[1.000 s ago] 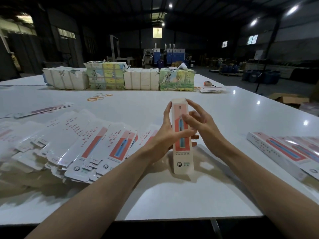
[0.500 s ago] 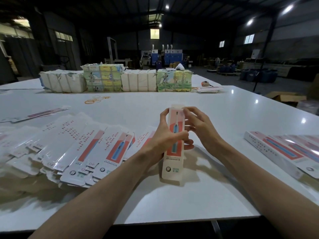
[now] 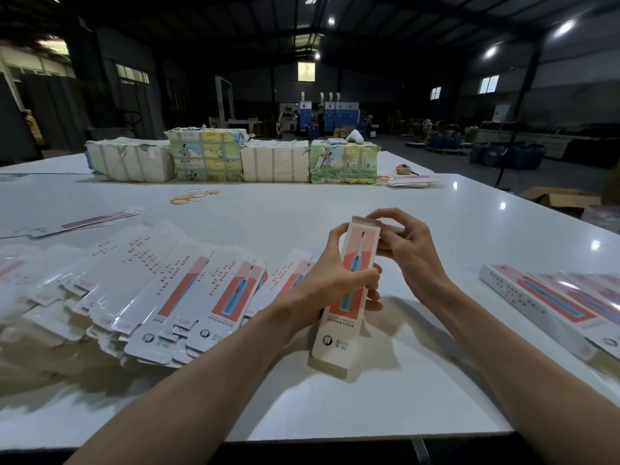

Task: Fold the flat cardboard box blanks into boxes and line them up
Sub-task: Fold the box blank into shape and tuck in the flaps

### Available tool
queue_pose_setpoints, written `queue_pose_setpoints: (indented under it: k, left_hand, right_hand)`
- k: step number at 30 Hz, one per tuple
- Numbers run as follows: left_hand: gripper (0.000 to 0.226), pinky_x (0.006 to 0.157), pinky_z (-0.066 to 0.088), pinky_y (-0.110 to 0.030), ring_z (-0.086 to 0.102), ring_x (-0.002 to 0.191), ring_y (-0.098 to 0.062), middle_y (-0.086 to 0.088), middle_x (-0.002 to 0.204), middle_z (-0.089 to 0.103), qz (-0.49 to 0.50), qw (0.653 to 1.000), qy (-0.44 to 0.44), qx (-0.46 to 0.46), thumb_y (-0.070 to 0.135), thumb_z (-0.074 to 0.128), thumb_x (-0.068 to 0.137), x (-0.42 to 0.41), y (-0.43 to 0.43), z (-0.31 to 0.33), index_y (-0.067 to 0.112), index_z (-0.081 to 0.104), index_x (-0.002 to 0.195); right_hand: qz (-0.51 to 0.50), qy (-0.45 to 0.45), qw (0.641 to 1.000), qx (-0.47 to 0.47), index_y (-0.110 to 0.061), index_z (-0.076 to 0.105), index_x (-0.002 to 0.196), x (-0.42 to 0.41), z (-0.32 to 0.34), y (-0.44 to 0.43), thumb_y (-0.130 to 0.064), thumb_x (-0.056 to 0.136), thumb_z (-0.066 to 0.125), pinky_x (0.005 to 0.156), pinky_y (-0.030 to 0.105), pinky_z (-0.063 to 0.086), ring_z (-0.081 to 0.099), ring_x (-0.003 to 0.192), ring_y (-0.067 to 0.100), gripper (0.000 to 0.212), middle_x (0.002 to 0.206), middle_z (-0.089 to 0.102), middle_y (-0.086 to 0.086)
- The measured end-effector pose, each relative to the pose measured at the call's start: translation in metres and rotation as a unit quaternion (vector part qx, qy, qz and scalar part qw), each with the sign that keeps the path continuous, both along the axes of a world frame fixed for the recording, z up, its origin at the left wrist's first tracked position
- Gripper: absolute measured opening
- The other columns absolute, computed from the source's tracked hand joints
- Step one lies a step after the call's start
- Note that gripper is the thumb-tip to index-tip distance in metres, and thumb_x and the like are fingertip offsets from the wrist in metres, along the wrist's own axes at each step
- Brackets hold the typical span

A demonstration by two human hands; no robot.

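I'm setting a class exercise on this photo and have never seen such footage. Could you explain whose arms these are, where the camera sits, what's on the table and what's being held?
There is no machine here. A person wears a wide-angle camera on the head, so the single picture looks forward and down at their own bare arms. The left hand grips a long pink-and-white cardboard box printed with a blue toothbrush around its middle. The right hand curls its fingers at the box's top end. On the white table, a fanned pile of flat printed box blanks lies to the left and a row of finished boxes to the right. Farther off are yellow rubber bands and wrapped bundles.
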State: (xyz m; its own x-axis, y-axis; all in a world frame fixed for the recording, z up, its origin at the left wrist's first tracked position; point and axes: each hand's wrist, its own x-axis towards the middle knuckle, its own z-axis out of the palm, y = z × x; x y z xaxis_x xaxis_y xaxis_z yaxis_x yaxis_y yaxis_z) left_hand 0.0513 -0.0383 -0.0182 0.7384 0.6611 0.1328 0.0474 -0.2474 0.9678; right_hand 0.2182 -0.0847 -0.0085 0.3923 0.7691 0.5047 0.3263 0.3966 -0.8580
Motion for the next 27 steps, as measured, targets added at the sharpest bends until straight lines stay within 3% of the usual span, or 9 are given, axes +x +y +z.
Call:
queue_pose_setpoints:
  k: [3, 6, 12, 14, 17, 27]
  left_hand:
    - [0.093, 0.066, 0.064, -0.031, 0.079, 0.079, -0.021, -0.006, 0.116, 0.065, 0.012, 1.0, 0.012, 0.02, 0.017, 0.079, 0.09, 0.001, 0.001, 0.0, 0.054, 0.016, 0.148]
    - [0.096, 0.064, 0.063, -0.029, 0.079, 0.077, -0.02, -0.005, 0.116, 0.062, 0.014, 0.999, 0.022, 0.036, 0.018, 0.08, 0.089, 0.001, 0.0, -0.001, 0.054, 0.015, 0.149]
    - [0.101, 0.072, 0.067, -0.042, 0.079, 0.078, -0.024, -0.007, 0.115, 0.06, 0.009, 0.998, 0.025, 0.052, 0.024, 0.082, 0.079, -0.002, -0.001, -0.001, 0.058, 0.014, 0.145]
    - [0.103, 0.069, 0.067, -0.039, 0.079, 0.077, -0.024, -0.007, 0.115, 0.059, 0.012, 0.998, 0.021, 0.065, 0.022, 0.083, 0.078, -0.002, 0.0, -0.003, 0.061, 0.012, 0.143]
    - [0.107, 0.063, 0.064, -0.032, 0.079, 0.075, -0.022, -0.003, 0.116, 0.056, 0.002, 0.997, 0.008, 0.076, 0.02, 0.084, 0.08, -0.003, 0.001, -0.005, 0.067, 0.011, 0.142]
    - [0.103, 0.06, 0.062, -0.029, 0.079, 0.073, -0.026, -0.009, 0.116, 0.061, -0.023, 0.997, 0.013, 0.074, 0.023, 0.084, 0.079, -0.003, 0.004, -0.006, 0.071, 0.017, 0.14]
  right_hand:
    - [0.044, 0.067, 0.997, -0.017, -0.008, 0.071, 0.11, 0.002, 0.007, -0.002, -0.015, 0.107, 0.052, 0.081, 0.041, 0.064, 0.076, 0.102, 0.032, 0.02, 0.104, 0.076, 0.01]
    - [0.058, 0.117, 0.991, -0.027, -0.005, 0.073, 0.106, 0.001, 0.012, -0.003, -0.023, 0.106, 0.057, 0.078, 0.041, 0.064, 0.076, 0.102, 0.032, 0.024, 0.105, 0.076, 0.013]
    - [0.06, 0.18, 0.98, -0.06, -0.011, 0.079, 0.092, 0.004, 0.014, -0.005, -0.01, 0.1, 0.065, 0.072, 0.038, 0.062, 0.078, 0.094, 0.027, 0.017, 0.095, 0.078, 0.008]
    - [0.067, 0.197, 0.976, -0.073, -0.008, 0.077, 0.092, 0.005, 0.016, -0.005, -0.008, 0.1, 0.064, 0.072, 0.039, 0.063, 0.078, 0.091, 0.026, 0.016, 0.094, 0.078, 0.008]
    - [0.072, 0.204, 0.973, -0.082, -0.004, 0.075, 0.094, 0.005, 0.017, -0.007, -0.005, 0.1, 0.062, 0.072, 0.04, 0.063, 0.078, 0.087, 0.025, 0.015, 0.093, 0.078, 0.009]
    - [0.089, 0.167, 0.976, -0.107, -0.008, 0.08, 0.084, 0.015, 0.019, -0.01, -0.002, 0.101, 0.059, 0.072, 0.04, 0.064, 0.078, 0.095, 0.029, 0.028, 0.097, 0.078, 0.013]
